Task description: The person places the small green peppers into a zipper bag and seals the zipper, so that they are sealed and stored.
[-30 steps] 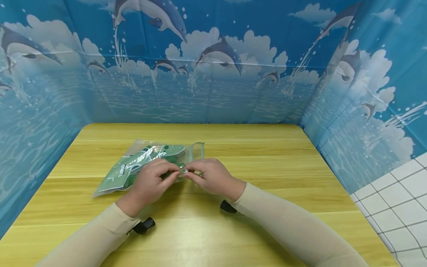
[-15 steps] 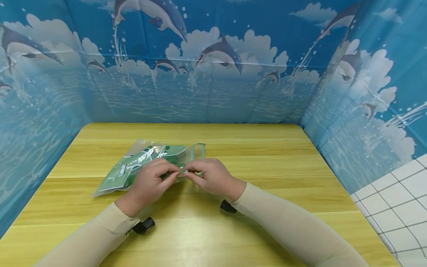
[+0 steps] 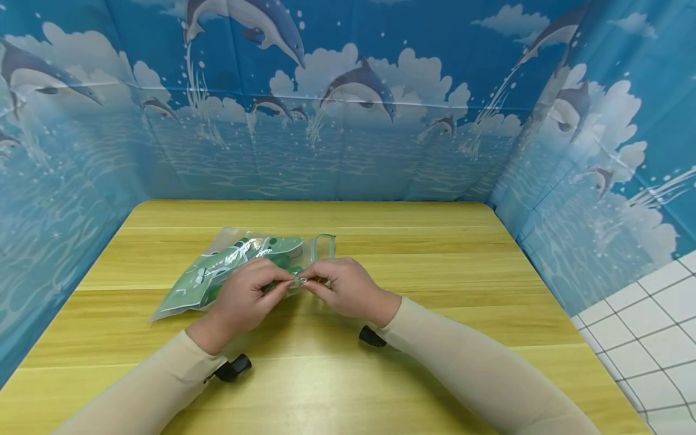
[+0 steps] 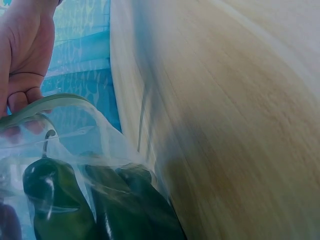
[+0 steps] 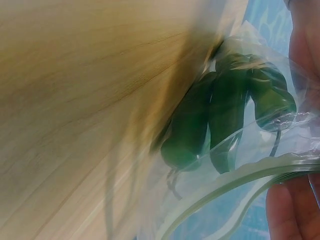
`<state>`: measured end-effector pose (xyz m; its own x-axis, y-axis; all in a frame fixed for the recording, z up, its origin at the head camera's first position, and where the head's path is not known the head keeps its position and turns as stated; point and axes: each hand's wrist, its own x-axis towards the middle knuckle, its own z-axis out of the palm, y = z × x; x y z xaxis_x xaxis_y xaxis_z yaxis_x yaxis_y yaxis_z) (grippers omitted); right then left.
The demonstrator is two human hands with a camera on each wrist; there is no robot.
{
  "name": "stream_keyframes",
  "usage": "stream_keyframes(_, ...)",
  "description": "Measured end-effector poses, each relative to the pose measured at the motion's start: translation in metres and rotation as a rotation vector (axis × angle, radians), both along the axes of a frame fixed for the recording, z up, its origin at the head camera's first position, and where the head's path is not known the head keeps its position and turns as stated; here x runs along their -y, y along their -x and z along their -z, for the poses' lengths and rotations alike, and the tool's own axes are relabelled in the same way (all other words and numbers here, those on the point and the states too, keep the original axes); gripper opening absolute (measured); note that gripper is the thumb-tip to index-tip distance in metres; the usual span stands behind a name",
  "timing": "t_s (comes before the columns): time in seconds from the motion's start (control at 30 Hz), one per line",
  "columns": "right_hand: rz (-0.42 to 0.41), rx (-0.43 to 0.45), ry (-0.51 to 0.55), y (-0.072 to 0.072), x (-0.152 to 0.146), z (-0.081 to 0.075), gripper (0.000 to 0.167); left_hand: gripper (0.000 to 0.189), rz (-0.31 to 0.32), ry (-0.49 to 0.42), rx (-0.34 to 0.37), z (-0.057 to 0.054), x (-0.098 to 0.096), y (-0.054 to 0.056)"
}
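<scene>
A clear zip-top bag (image 3: 187, 293) with green and white print lies on the table, slanting from front left to back right. Several green peppers (image 5: 227, 110) with stems show through its plastic in the right wrist view, and a green pepper (image 4: 55, 192) is plain in the left wrist view. My left hand (image 3: 247, 299) pinches the near side of the bag's mouth between thumb and forefinger. Close beside it, my right hand (image 3: 348, 289) pinches the same green-edged rim (image 5: 220, 192); a small pale piece shows between the fingertips. Beyond the hands, the rim bows apart in a loop.
The yellow wooden table (image 3: 435, 272) extends around the bag. A blue dolphin-print curtain (image 3: 348, 151) hangs along its back and sides. White tiles (image 3: 652, 326) show at the right. A black wrist device (image 3: 234, 367) sits under the left sleeve, another black device (image 3: 372, 336) under the right.
The loop of the bag's rim has shifted very slightly to the right. Both hands stay at the same spot, still pinching the rim.
</scene>
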<state>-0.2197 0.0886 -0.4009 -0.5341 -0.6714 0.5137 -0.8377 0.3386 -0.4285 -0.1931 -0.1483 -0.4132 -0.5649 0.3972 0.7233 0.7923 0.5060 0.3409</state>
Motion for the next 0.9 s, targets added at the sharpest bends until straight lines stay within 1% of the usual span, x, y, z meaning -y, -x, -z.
stream_keyframes(0.3, 0.004, 0.052, -0.015, 0.0025, -0.0012, 0.0008, 0.012, 0.017, 0.008, 0.015, 0.008, -0.001, 0.0017, -0.0008)
stream_keyframes(0.7, 0.042, 0.064, -0.042, 0.0036, -0.0023, 0.0009, 0.008, 0.017, 0.035, 0.01, 0.001, -0.0034, 0.0039, -0.0015)
stream_keyframes(0.9, 0.062, 0.064, -0.056, 0.0057, -0.0033, 0.0026, 0.006, 0.017, 0.038, -0.001, -0.005, -0.0032, 0.0041, -0.0008)
